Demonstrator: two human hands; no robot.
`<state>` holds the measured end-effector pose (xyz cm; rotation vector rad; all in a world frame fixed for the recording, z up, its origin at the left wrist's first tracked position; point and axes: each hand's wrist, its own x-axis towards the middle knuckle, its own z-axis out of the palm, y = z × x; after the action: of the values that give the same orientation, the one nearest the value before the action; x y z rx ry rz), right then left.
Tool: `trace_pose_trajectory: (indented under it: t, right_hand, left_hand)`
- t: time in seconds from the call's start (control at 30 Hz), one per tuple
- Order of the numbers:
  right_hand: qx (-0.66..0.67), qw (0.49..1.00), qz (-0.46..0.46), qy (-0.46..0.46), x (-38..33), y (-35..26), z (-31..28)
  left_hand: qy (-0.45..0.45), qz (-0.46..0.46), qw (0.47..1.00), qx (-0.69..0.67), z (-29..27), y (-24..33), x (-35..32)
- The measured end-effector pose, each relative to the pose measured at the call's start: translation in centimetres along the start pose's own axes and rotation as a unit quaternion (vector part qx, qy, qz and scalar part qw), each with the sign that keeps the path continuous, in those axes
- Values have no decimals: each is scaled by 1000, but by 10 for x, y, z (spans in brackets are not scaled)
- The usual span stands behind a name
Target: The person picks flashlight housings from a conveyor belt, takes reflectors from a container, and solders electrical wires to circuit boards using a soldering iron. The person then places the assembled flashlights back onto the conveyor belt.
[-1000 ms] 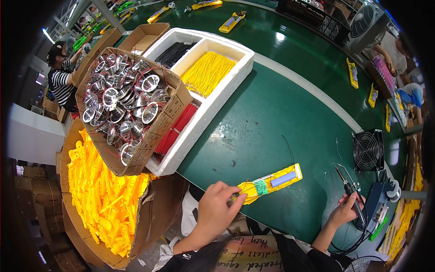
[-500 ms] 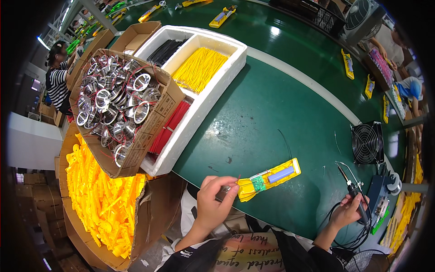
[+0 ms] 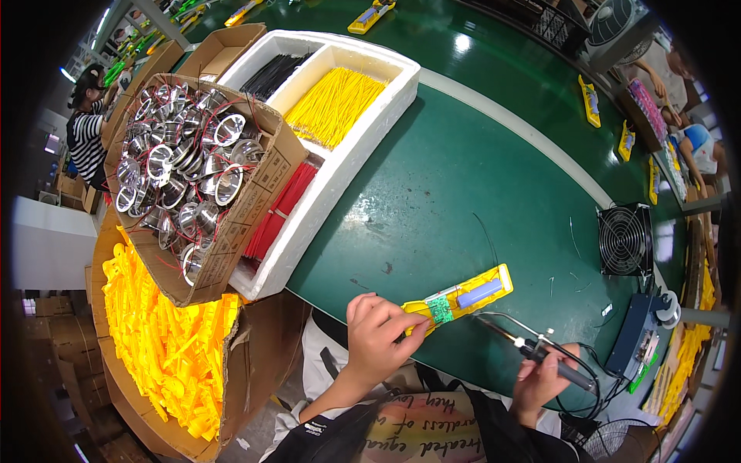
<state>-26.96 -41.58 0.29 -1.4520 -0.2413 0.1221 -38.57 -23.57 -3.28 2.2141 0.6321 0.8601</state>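
Left hand [image 3: 378, 336] gripping the near end of a long yellow plastic casing [image 3: 460, 297] with green circuit board and blue cell, flat on the green counter [image 3: 463, 185], right hand [image 3: 540, 378] closed around a black-handled soldering iron [image 3: 532, 351], tip just beside the board

cardboard box of metal reflectors [image 3: 185, 174] | foam tray of yellow wires [image 3: 333, 104] | black fan [image 3: 625, 239]

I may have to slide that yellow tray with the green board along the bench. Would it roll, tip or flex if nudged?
The yellow tray lies long and flat on the green bench, so it would probably slide rather than roll or tip. It looks like rigid moulded plastic, likely light. The left hand steadies one end.
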Motion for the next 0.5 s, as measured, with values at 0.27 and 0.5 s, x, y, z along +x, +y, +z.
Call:
trace_pose_trajectory:
  t: [0.27,0.5]
  right_hand:
    - [-30,996,37,-69,-16,7,13]
    - [-48,993,49,-93,-17,9,14]
  left_hand:
    - [1,-17,1000,-23,1,-2,-4]
    - [7,-23,999,-22,2,-2,-4]
